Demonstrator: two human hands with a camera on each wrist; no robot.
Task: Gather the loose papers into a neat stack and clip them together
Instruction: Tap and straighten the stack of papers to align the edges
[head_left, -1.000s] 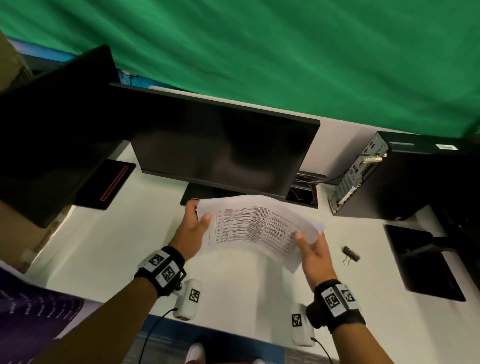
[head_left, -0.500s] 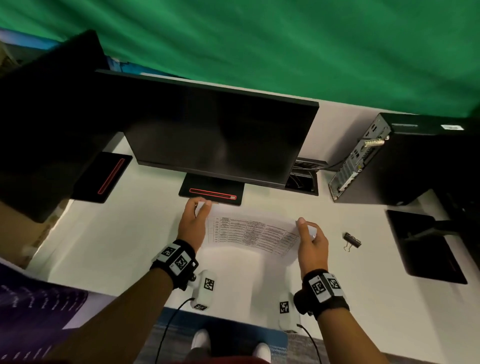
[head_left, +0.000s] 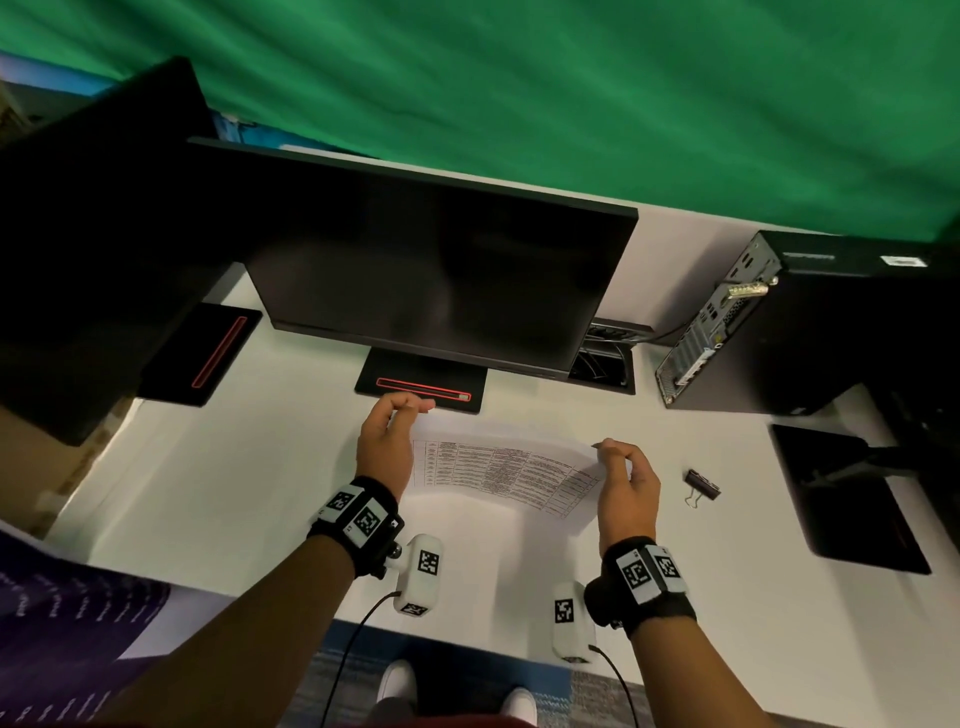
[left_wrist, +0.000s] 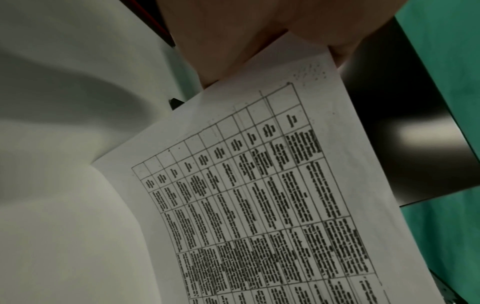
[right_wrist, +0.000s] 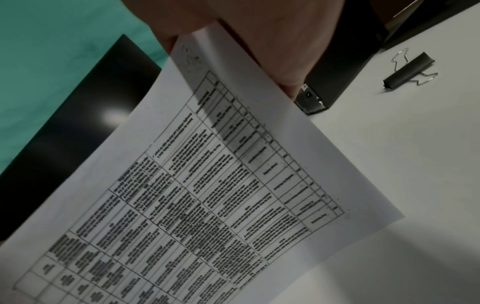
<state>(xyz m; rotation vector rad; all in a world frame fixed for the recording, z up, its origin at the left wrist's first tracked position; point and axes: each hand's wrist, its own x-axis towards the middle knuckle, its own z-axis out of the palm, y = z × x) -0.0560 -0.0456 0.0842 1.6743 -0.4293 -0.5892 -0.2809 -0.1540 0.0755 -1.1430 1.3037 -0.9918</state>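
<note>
A stack of white papers (head_left: 498, 467) printed with a table is held just above the white desk (head_left: 234, 467), in front of the monitor stand. My left hand (head_left: 389, 441) grips its left edge with curled fingers. My right hand (head_left: 623, 478) pinches its right edge. The left wrist view shows the papers (left_wrist: 259, 205) with fingers (left_wrist: 228, 51) at the top corner. In the right wrist view the papers (right_wrist: 207, 185) run under my fingers (right_wrist: 272, 51). A black binder clip (head_left: 701, 486) lies on the desk right of my right hand, also seen as the clip (right_wrist: 407, 71).
A black monitor (head_left: 441, 260) on its stand base (head_left: 421, 384) rises right behind the papers. A second monitor (head_left: 93, 234) stands at the left. A computer tower (head_left: 779, 322) and a black pad (head_left: 847, 493) occupy the right side.
The papers have come down from a raised, tilted hold to just above the desk. Both hands have shifted to the stack's side edges.
</note>
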